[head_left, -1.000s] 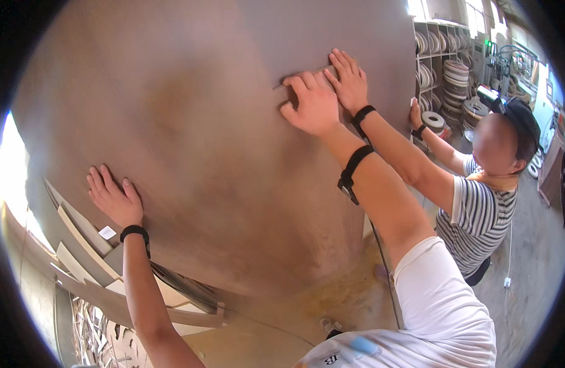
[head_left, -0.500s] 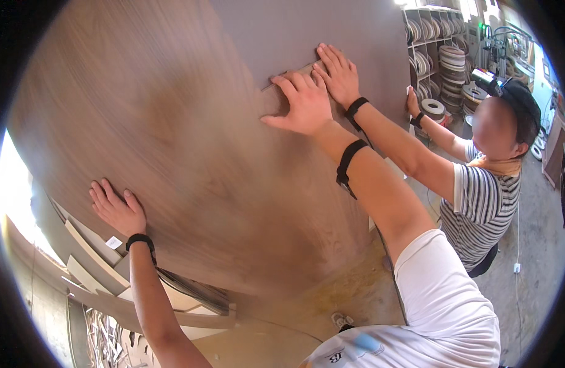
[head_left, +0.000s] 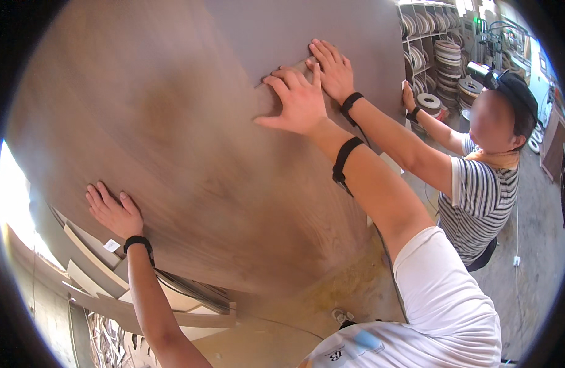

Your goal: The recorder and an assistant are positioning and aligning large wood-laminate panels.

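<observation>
A large brown wood-grain panel [head_left: 190, 202] fills most of the view in front of me. Low on its left side, my left hand [head_left: 115, 211] lies flat with its fingers stretched out. Higher up, toward the right, my right hand [head_left: 294, 101] rests against it with thumb and fingers spread. Just beyond those fingertips shows the edge of a small flat brown piece [head_left: 299, 66], partly covered by hands; its kind is unclear. A co-worker's hand [head_left: 332, 72] presses there too, close beside my right hand. Their other hand [head_left: 409, 98] touches the panel's right edge.
The co-worker [head_left: 482, 184], in a striped shirt, stands at my right. Behind them are racks [head_left: 417, 46] and stacks of banding rolls [head_left: 447, 67]. Stacked boards [head_left: 98, 257] lie at the lower left, near a heap of offcut strips [head_left: 107, 337].
My right hand's fingers have spread wider, with one lifting away from the others. The whole view has shifted a little; my left hand stays flat on the panel.
</observation>
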`<move>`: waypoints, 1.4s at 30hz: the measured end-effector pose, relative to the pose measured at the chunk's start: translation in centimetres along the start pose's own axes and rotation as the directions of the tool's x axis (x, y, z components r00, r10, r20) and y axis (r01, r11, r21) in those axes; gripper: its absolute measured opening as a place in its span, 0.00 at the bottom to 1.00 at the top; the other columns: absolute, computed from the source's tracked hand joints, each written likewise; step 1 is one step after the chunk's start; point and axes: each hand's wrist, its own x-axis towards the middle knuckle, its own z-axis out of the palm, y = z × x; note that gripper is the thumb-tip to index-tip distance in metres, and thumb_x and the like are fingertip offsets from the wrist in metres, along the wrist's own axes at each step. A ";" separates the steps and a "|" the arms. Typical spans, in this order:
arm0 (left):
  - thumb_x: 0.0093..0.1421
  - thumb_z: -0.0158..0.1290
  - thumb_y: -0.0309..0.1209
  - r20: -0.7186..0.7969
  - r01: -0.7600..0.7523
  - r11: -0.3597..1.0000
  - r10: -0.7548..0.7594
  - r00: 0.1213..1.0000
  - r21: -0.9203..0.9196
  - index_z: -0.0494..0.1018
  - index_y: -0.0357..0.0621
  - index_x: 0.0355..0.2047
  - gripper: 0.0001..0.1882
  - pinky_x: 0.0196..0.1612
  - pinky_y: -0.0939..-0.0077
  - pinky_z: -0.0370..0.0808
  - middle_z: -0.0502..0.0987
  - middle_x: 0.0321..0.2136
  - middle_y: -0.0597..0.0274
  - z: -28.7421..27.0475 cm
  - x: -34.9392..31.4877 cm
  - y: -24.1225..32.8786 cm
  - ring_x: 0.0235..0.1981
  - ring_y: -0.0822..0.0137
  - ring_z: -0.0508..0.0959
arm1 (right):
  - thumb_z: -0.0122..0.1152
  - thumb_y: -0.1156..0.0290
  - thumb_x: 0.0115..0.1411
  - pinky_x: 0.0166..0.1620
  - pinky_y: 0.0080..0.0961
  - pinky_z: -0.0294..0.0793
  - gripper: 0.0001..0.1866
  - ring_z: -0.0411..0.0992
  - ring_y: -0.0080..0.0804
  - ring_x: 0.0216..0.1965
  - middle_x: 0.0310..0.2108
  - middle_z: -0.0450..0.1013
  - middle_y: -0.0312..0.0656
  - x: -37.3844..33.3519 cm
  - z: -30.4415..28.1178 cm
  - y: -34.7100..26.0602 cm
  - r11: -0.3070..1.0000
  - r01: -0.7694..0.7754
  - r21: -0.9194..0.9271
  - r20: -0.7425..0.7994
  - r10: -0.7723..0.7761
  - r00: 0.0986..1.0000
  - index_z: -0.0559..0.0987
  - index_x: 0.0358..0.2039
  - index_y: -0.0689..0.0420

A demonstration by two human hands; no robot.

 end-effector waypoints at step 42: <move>0.77 0.48 0.48 -0.033 -0.014 1.000 0.015 0.999 0.020 0.62 0.53 0.80 0.35 0.78 0.37 0.56 0.61 0.80 0.52 0.9 -0.1 -1.0 0.79 0.45 0.60 | 0.68 0.48 0.58 0.77 0.60 0.61 0.28 0.72 0.55 0.60 0.51 0.75 0.47 0.8 2.0 0.4 0.988 -0.002 0.157 -0.060 0.011 0.998 0.84 0.53 0.54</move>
